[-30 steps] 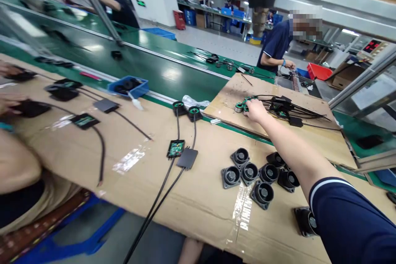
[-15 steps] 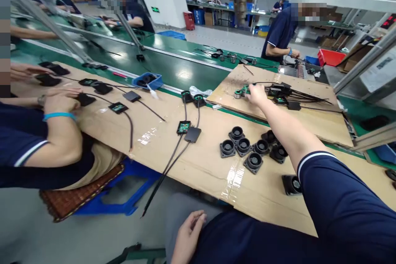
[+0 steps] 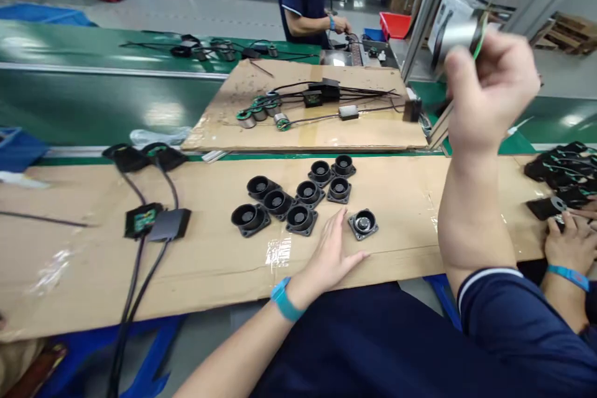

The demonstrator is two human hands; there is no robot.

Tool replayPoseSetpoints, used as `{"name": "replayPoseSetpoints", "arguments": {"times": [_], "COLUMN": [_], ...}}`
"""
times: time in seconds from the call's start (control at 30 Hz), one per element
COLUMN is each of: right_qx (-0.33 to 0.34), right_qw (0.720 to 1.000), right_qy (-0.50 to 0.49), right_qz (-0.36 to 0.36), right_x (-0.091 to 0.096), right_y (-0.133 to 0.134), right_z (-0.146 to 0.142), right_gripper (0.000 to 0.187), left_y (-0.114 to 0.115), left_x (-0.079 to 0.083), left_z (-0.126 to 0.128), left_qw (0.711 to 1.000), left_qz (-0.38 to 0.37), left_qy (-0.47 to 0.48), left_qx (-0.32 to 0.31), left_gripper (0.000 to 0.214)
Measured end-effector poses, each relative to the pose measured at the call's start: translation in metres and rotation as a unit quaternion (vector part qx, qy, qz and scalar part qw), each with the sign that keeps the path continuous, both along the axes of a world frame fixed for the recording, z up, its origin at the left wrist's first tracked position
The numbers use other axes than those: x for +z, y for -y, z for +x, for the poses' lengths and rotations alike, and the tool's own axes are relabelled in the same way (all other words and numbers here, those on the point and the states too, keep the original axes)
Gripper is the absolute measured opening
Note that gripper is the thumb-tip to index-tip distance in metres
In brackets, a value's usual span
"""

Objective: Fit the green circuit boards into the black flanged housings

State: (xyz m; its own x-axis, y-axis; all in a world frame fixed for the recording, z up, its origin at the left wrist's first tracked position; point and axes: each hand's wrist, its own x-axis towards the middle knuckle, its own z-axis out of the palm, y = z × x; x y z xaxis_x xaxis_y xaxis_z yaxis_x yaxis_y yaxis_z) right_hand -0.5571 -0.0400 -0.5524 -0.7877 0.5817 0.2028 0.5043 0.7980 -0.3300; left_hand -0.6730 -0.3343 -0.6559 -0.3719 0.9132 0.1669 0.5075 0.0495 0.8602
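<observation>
Raised at the upper right, my right hand (image 3: 499,87) grips a silver motor cylinder (image 3: 459,36) with a green edge, blurred by motion. My left hand (image 3: 329,255) rests low over the cardboard, fingers stretched and thumb apart, holding nothing. Between that thumb and fingers, just beyond them, lies a square-based black fan housing (image 3: 364,224) with a shiny centre. Several similar black housings (image 3: 301,217) are grouped to the left, their round openings facing up.
A raised cardboard sheet (image 3: 373,134) carries cabled motor cylinders (image 3: 282,122) and black boxes (image 3: 324,90). At left lie two cabled boxes (image 3: 170,224), cords hanging over the edge. A metal post (image 3: 431,12) stands near my right hand. A neighbour's hand (image 3: 571,242) works at right.
My right hand has come back from the raised cardboard and lifted to the upper right with the motor cylinder. My left hand has risen from my lap to the housings. The view has swung right.
</observation>
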Motion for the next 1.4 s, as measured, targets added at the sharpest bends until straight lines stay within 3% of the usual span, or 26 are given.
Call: {"name": "replayPoseSetpoints", "arguments": {"times": [0.07,0.13,0.2,0.3,0.4,0.47,0.57,0.73,0.97,1.07,1.2,1.33,1.4], "right_qx": [-0.018,-0.031,-0.044,-0.077,-0.101,-0.082,-0.067,-0.141,-0.068,-0.076,-0.158,-0.161,-0.163], "right_qw": [0.999,0.998,0.997,0.994,0.992,0.993,0.994,0.985,0.992,0.990,0.970,0.952,0.942], "right_qy": [-0.021,-0.030,-0.029,-0.019,-0.033,-0.044,-0.043,-0.076,-0.086,-0.085,-0.109,-0.120,-0.131], "right_qz": [-0.019,-0.040,-0.058,-0.075,-0.074,-0.071,-0.074,-0.067,-0.061,-0.087,-0.150,-0.230,-0.261], "right_x": [-0.035,-0.063,-0.082,-0.097,-0.099,-0.097,-0.094,-0.097,-0.094,-0.091,-0.089,-0.090,-0.093], "right_y": [0.040,0.077,0.106,0.130,0.139,0.139,0.137,0.143,0.149,0.147,0.142,0.139,0.137], "right_z": [0.031,0.047,0.053,0.056,0.059,0.061,0.062,0.056,0.049,0.050,0.054,0.056,0.057], "right_gripper": [0.037,0.038,0.037,0.036,0.048,0.053,0.042,0.046,0.053,0.060,0.071,0.042,0.036], "left_y": [-0.037,-0.060,-0.071,-0.075,-0.073,-0.070,-0.067,-0.067,-0.067,-0.064,-0.052,-0.047,-0.049], "left_x": [-0.008,-0.013,-0.016,-0.017,-0.019,-0.020,-0.020,-0.018,-0.023,-0.021,-0.011,-0.003,-0.002], "left_z": [-0.004,-0.009,-0.014,-0.021,-0.023,-0.023,-0.025,-0.027,-0.031,-0.031,-0.019,0.000,0.006], "left_qw": [0.999,0.997,0.996,0.996,0.998,0.998,0.998,0.998,0.996,0.990,0.956,0.921,0.913], "left_qz": [0.012,0.023,0.032,0.041,0.036,0.032,0.039,0.060,0.076,0.106,0.170,0.144,0.119], "left_qy": [-0.024,-0.031,-0.037,-0.044,-0.039,-0.028,-0.015,-0.009,-0.028,-0.086,-0.238,-0.350,-0.377], "left_qx": [-0.044,-0.071,-0.079,-0.058,-0.045,-0.043,-0.048,-0.034,-0.043,-0.042,-0.038,-0.087,-0.105], "left_gripper": [0.083,0.059,0.046,0.043,0.045,0.051,0.056,0.047,0.054,0.060,0.066,0.055,0.052]}}
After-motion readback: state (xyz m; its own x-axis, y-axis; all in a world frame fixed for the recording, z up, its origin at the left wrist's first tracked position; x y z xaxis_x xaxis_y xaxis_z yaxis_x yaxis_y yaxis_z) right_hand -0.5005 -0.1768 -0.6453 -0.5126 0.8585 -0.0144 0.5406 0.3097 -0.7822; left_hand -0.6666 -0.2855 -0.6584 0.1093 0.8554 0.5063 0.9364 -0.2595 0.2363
